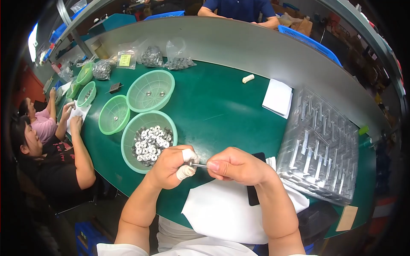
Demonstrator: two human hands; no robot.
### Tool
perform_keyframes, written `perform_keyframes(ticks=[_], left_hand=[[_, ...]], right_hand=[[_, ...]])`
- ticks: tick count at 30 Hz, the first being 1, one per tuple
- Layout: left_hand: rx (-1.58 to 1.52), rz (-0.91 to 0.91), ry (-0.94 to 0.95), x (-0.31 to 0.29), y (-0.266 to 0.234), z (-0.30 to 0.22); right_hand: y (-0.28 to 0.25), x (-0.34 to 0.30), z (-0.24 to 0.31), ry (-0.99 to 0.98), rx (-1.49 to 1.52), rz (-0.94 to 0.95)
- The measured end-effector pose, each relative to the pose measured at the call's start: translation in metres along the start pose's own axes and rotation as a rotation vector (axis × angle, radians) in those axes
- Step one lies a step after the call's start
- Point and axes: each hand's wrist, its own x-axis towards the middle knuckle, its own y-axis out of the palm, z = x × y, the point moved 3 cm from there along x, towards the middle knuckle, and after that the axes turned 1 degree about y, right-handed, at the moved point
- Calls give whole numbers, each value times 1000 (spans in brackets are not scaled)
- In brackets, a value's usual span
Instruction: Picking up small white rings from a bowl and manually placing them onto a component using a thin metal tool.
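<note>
Slim silvery rod point(200, 165), apparently metal.

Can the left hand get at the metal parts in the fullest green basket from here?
Probably yes: the left hand is right beside the basket, whose open top leaves the metal parts exposed. Its fingers seem to pinch a small piece by the rod, though, so may need freeing first.

A green table point(239, 106) carries baskets point(143, 85), bagged parts point(152, 57), white paper point(275, 98) and clear trays point(318, 149).
</note>
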Motion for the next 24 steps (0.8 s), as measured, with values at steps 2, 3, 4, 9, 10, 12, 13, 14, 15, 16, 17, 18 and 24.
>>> perform_keyframes(ticks=[2, 3, 4, 9, 10, 12, 13, 14, 15, 16, 17, 18, 24], left_hand=[[38, -33, 28, -1, 0, 0], [75, -67, 59, -1, 0, 0], [75, -69, 60, 1, 1, -2], [421, -229, 136, 9, 2, -14], [422, -234, 136, 9, 2, -13], [472, -186, 190, 8, 5, -10], [517, -174, 194, 8, 6, -10], [515, -179, 193, 8, 8, -10], [533, -170, 171, 7, 9, -10], [550, -161, 148, 6, 9, -11], [551, -168, 144, 6, 10, -12], [557, -176, 114, 6, 10, -13], [326, -189, -52, 2, 11, -8]], right_hand=[[-1, 2, -1, 69, 62, -64], [-3, 2, -2, 137, 120, -130], [-2, 4, -3, 139, 117, -129], [2, 8, -7, 148, 64, -350], [2, 9, -7, 149, 61, -346], [1, 10, -9, 181, 31, -394], [0, 10, -12, 185, 28, -392], [-3, 10, -17, 148, -15, -401], [-3, 11, -18, 111, -57, -404], [-1, 12, -17, 114, -60, -398], [0, 12, -15, 99, -65, -424], [0, 13, -15, 84, -72, -450], [8, 16, -6, -134, -334, -581]])
